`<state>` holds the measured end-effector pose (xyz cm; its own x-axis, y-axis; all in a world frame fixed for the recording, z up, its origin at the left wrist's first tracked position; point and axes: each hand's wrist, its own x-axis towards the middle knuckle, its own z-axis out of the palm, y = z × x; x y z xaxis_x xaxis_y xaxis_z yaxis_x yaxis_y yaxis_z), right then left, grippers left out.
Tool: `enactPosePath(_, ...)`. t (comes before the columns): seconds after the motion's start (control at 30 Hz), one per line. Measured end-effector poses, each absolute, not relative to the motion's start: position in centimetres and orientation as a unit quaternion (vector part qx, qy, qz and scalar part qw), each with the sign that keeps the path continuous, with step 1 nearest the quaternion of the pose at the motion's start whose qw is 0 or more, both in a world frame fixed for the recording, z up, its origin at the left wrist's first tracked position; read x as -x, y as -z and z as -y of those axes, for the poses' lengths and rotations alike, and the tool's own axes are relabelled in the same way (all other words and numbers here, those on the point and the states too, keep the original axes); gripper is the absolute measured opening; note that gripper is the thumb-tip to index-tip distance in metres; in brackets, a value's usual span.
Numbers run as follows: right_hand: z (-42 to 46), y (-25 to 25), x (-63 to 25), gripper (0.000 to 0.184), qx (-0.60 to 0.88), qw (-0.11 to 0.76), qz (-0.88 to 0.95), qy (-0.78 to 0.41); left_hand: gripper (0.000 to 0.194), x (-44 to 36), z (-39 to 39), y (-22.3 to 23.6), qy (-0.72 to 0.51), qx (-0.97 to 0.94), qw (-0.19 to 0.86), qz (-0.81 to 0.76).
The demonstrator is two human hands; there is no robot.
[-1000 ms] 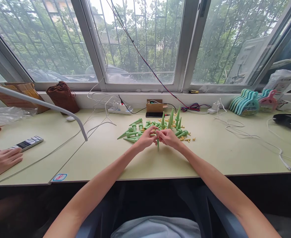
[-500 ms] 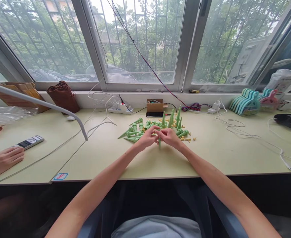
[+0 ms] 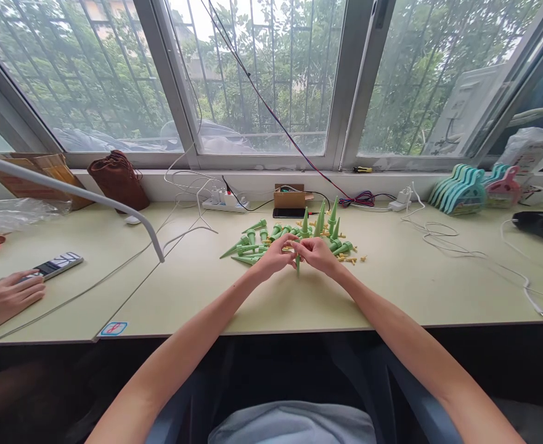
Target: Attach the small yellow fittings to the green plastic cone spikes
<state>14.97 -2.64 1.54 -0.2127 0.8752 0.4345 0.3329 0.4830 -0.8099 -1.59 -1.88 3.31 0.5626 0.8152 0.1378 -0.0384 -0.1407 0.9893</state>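
**One slim, pale-green, plastic-looking spike in hand, many more lying loose**

From the left, loose green spikes with collared ends lie in a heap, seemingly the part not yet dealt with. The left hand and right hand meet at the heap's near edge, fingers drawn in narrowly on the one spike, point down between them; the fingers hide its top. Just behind, four green spikes standing point up look like finished ones, though their joints are too small to check. More spikes lie to the right, among small yellow branched plastic-looking pieces scattered loose, presumably unused.

Across the pale-yellow desk, another person's hand rests at far left on a flat patterned black-and-white object. Then come a brown drawstring pouch, a white power strip, a small brown cardboard box, turquoise plastic hanger-like pieces and a black curved object. Grey-framed windows show bars and trees.
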Motion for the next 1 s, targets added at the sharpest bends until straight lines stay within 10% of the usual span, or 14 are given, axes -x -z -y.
enactPosePath(1.0,2.1,-1.1,-15.5,0.042,0.534,0.316,0.773,-0.131,0.034,2.3,1.1,-3.3,-0.269,-0.814,0.228,-0.462)
